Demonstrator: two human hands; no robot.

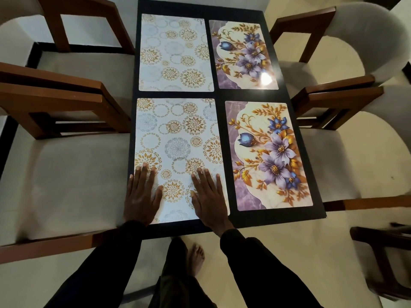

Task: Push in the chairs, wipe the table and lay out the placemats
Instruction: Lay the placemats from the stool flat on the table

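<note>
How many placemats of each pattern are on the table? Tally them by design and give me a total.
Gold-circle placemats: 2
Purple flower placemats: 2
Total: 4

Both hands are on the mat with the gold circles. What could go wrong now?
1. The left hand and right hand press flat on the gold-circle placemat, which lies close to the left and near edges of the table. A push that way could slide it over the edge.
2. Only a thin gap separates it from the flower placemat beside it; a push to the right might make them overlap.
</note>
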